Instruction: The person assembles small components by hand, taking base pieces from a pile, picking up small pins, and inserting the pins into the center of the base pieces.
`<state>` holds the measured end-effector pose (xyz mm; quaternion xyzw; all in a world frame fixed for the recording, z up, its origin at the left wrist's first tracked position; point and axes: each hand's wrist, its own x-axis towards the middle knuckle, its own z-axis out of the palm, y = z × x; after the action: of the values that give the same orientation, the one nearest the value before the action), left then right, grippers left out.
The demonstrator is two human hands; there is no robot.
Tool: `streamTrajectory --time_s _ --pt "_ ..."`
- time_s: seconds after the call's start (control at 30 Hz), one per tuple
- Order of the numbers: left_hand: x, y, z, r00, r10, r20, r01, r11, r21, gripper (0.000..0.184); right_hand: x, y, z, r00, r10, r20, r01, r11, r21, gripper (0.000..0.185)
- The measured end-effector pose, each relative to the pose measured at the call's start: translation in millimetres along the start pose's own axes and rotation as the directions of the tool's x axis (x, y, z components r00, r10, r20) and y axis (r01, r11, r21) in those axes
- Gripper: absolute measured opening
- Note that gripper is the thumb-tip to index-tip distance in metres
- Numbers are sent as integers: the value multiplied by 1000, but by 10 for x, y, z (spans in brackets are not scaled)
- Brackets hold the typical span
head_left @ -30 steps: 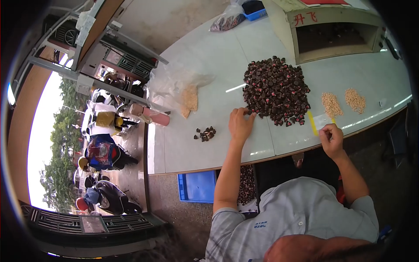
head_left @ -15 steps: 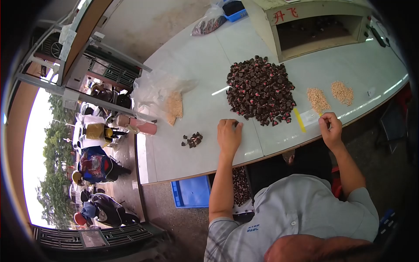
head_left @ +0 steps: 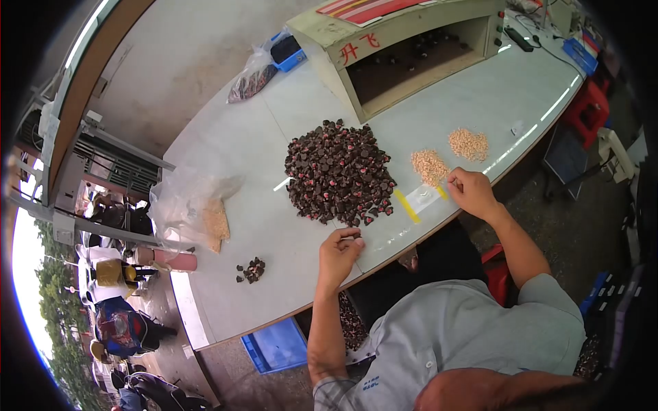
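Fingers curled, grip unclear: left hand near dark pieces, right hand near grains

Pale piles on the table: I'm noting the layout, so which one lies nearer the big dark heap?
The left pale pile: it sits between the big heap and the right pale pile, which lies farther off.

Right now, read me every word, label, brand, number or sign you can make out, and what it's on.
"开飞" (first character possibly 升): red characters on the beige, open-fronted box.
Blue lettering on the grey-blue cloth shirt: too small and blurred to read.
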<state>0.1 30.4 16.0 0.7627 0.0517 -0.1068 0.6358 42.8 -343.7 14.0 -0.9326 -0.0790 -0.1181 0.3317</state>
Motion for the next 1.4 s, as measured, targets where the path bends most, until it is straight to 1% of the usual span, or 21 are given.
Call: streamTrajectory --time_s 0.07,0.1,0.2,0.3,0.4,0.5,0.6,0.63,0.73,0.77,0.9,1.0,1.07,1.17,1.2,1.27,1.37,1.4 --pt "-7 -42 117 995 2 96 8 994 -106 27 30 32 101 1000 1 -18 -2 998 -67 9" --pt "1 -73 151 991 -11 132 26 994 -111 27 47 43 144 1000 1 -27 -4 995 -99 10" --pt "7 -109 238 985 -12 174 39 987 -153 27 83 40 183 1000 14 -16 -16 990 -143 11" --pt "16 -120 268 981 -25 191 61 980 -188 26 97 44 198 1000 -11 -21 8 990 -138 11" --pt "45 -125 244 967 -26 253 82 974 -211 27 73 -7 200 996 -27 -84 24 999 -37 12" --pt "69 -139 261 948 -13 317 92 968 -233 24 22 -191 120 993 -97 -66 106 984 143 14" --pt "75 -48 320 931 -57 360 168 944 -285 22 -85 -523 125 977 -194 83 149 911 384 15" --pt "80 -38 340 925 -37 377 156 944 -290 22 -116 -631 177 957 -270 106 197 873 447 14" --pt "120 -26 348 892 8 451 130 953 -273 21 -148 -840 420 897 -423 127 303 799 520 13" --pt "120 -19 351 894 26 447 106 958 -268 20 -130 -891 453 881 -448 153 324 806 496 13" --pt "100 -73 322 870 12 493 162 938 -308 21 -107 -1037 537 879 -395 267 221 834 506 12" --pt "101 -116 330 867 39 496 156 926 -345 18 -100 -1054 566 872 -347 345 139 851 507 12" --pt "116 -141 315 865 37 500 146 935 -323 17 -96 -1073 566 869 -303 392 72 860 505 12" --pt "130 -140 308 882 50 469 116 941 -319 16 -98 -1062 607 884 -254 392 13 853 522 12" --pt "131 -135 309 891 57 451 103 941 -321 16 -102 -1072 606 912 -267 311 80 860 504 12" --pt "113 -100 313 909 63 413 115 912 -393 16 -107 -1106 615 943 -301 145 207 867 454 12" --pt "109 -91 298 923 56 381 135 879 -457 17 -56 -1143 550 876 -482 -10 456 822 342 11" --pt "113 -98 298 925 51 377 144 870 -472 17 -51 -1149 562 861 -508 -20 484 808 336 11"
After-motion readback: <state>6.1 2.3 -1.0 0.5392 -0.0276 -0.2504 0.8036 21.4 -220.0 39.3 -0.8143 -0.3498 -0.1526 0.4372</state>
